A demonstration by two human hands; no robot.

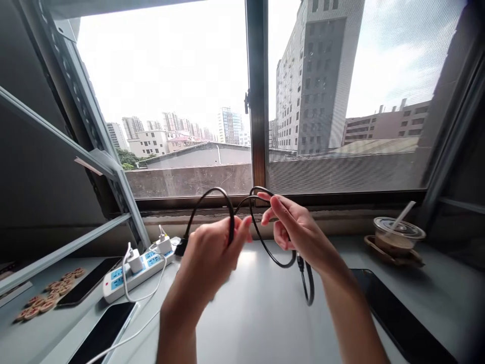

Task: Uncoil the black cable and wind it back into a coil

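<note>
A black cable (271, 256) is stretched in loose loops between my two hands, above the table. My left hand (212, 250) is closed round one part of it, thumb pointing right, and a loop arches up over the knuckles. A dark plug end shows just left of that hand. My right hand (293, 222) pinches another part between thumb and index finger, its other fingers curled. Below the right hand hang a connector end and a further loop of the cable. Part of the cable is hidden behind both hands.
On the left, a white power strip (139, 271) holds white chargers, near a phone (102, 331), another dark phone (91, 282) and wooden discs (49, 296). At right are a black phone-like slab (401, 313) and a lidded drink cup (397, 236) with a straw. A window stands behind.
</note>
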